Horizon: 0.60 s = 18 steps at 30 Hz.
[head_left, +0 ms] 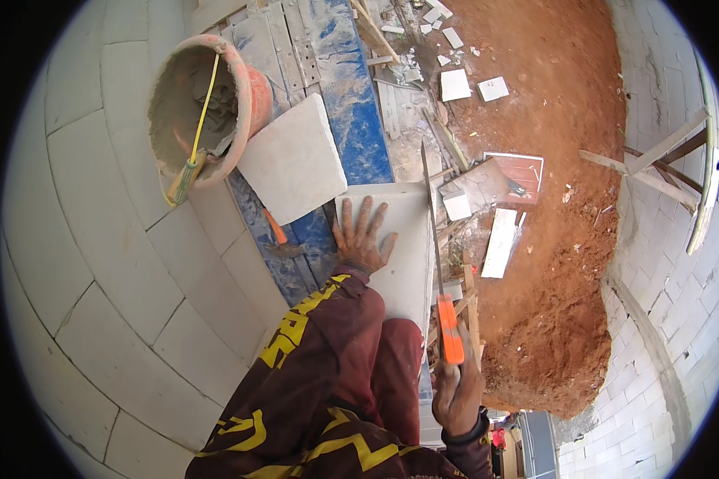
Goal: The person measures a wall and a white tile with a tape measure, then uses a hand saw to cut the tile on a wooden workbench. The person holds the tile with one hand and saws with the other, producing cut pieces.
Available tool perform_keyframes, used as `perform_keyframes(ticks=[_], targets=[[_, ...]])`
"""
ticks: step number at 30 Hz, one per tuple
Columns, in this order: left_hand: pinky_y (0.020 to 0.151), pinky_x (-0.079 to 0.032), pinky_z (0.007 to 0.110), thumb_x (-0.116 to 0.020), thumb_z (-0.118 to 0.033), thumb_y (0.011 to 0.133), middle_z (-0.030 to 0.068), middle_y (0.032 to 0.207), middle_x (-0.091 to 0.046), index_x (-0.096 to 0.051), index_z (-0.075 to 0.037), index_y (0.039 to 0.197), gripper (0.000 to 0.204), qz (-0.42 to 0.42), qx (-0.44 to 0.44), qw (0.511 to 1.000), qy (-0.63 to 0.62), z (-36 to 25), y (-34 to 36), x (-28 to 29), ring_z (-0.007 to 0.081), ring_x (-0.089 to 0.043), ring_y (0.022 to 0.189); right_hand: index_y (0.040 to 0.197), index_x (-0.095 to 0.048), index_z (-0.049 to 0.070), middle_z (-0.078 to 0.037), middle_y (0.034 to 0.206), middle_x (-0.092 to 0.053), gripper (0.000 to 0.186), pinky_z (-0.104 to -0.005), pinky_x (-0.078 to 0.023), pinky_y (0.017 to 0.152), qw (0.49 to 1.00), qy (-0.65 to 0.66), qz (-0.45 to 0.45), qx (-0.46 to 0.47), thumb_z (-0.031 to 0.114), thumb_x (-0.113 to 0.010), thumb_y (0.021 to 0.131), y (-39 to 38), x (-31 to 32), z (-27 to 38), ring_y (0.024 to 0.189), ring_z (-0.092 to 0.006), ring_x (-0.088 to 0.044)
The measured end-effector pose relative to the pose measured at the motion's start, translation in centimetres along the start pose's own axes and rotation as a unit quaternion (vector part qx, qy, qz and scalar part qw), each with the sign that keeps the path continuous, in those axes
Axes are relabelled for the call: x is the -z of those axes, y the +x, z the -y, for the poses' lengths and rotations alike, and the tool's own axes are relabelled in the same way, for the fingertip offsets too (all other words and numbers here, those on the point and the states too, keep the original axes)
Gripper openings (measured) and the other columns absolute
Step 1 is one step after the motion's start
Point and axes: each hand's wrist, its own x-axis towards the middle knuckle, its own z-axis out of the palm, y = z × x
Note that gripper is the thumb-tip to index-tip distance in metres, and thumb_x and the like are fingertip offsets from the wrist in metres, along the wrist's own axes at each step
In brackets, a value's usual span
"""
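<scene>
A long white block (pixel 406 275) lies in front of me, with my knee in red trousers resting over its near part. My left hand (pixel 362 238) is open and flat on the block, fingers spread. My right hand (pixel 459 395) grips the orange handle of a handsaw (pixel 450 335). The saw's long dark blade runs away from me along the block's right edge; whether its teeth touch the block I cannot tell. Beyond my left hand a square white slab (pixel 295 160) leans near the block. By that slab is a tool with an orange handle (pixel 276 228), apparently a hammer.
An orange bucket (pixel 259 100) crusted with grey mortar stands at the far left, a yellow cord with a green grip across its mouth. A dusty blue board (pixel 359 120) lies beneath. Block walls (pixel 96 199) rise either side. Red soil (pixel 567 263) with offcuts and wooden props lies right.
</scene>
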Motion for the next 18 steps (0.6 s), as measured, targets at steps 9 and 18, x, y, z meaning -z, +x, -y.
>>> perform_keyframes(ticks=[9,18], targets=[[0.112,-0.022,0.064,-0.069,-0.044,0.088,0.0091,0.164,-0.034,-0.046,-0.024,0.154,0.073,-0.002,-0.006,1.000,-0.001,0.4,0.1,-0.2,0.0445,-0.019,0.153,0.152,-0.039,-0.004,-0.006,0.070,-0.056,0.062,-0.0255,-0.043,0.053,0.989,0.051,0.008,-0.135,0.041,-0.038,0.109,-3.2,0.3,0.7,0.055,-0.0109,-0.051],[0.111,-0.024,0.063,-0.069,-0.045,0.088,0.0091,0.163,-0.035,-0.045,-0.024,0.155,0.074,-0.010,-0.012,1.000,0.004,0.2,0.0,0.2,0.0453,-0.021,0.151,0.152,-0.039,-0.004,-0.017,0.075,-0.060,0.051,-0.0385,-0.048,0.058,1.000,0.003,0.010,0.013,0.017,-0.042,0.106,7.2,-1.8,-1.9,0.060,-0.0277,-0.058]])
